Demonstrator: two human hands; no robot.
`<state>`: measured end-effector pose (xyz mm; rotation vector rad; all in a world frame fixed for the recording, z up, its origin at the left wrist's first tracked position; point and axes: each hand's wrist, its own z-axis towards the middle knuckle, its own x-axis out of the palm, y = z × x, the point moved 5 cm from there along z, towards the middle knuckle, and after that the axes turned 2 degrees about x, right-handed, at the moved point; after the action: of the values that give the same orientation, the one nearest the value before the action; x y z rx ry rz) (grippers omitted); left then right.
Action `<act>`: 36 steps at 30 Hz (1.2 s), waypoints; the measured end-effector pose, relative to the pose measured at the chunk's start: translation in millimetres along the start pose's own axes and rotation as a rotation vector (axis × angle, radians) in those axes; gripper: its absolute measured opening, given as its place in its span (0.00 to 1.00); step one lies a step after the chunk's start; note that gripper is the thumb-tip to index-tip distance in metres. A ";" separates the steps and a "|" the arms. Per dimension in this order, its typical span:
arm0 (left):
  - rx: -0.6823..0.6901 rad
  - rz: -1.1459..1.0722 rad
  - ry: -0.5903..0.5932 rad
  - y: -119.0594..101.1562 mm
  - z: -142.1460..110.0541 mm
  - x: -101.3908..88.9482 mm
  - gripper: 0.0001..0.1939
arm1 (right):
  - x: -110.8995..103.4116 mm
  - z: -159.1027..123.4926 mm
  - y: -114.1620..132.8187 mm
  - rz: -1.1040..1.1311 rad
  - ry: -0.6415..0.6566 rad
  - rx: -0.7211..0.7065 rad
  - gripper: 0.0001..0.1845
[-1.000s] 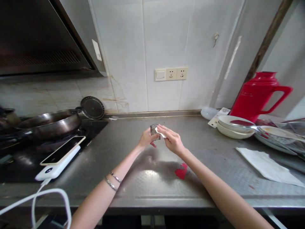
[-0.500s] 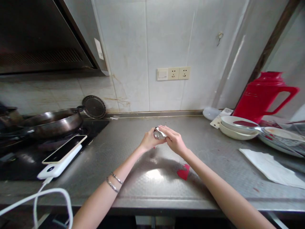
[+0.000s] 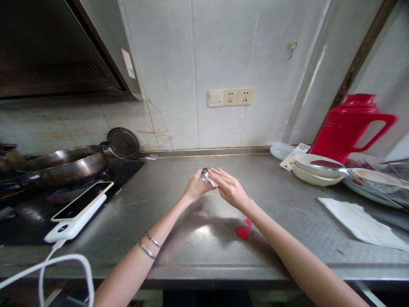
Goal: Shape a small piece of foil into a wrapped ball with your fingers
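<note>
Above the middle of the steel counter [image 3: 287,200], my left hand [image 3: 194,186] is closed round a small shiny metal container [image 3: 204,175], tipped on its side. My right hand [image 3: 228,187] is pinched on a scrap of white tissue [image 3: 211,179] and presses it against the container. A small red lid-like piece [image 3: 243,230] lies on the counter beneath my right forearm.
A frying pan [image 3: 65,164] sits on the black stove at the left, with a phone on a white power bank [image 3: 78,209] and its cable at the stove's edge. At the right are a red thermos jug [image 3: 349,125], stacked bowls [image 3: 315,170], plates and a white tissue sheet [image 3: 359,221].
The container, upright a second ago, has been turned onto its side in my left hand while my right hand keeps rubbing the tissue over it. The hands stayed in the same place.
</note>
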<state>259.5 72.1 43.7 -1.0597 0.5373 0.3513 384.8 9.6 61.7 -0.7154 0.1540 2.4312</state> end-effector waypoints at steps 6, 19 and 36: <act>-0.015 -0.009 -0.019 5.4 1.2 -4.1 0.20 | 5.2 -0.2 4.7 0.056 -0.002 0.027 0.27; -0.133 -0.453 0.219 14.1 4.9 5.3 0.36 | -0.9 -9.2 -49.4 0.463 -0.259 0.776 0.19; -0.163 -0.624 0.623 13.6 -4.4 9.9 0.51 | 29.0 -16.5 -46.9 0.844 -0.071 0.895 0.38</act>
<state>259.5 74.5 26.5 -1.4368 0.6974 -0.5113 399.5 58.4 35.0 -0.1313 1.6630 2.6737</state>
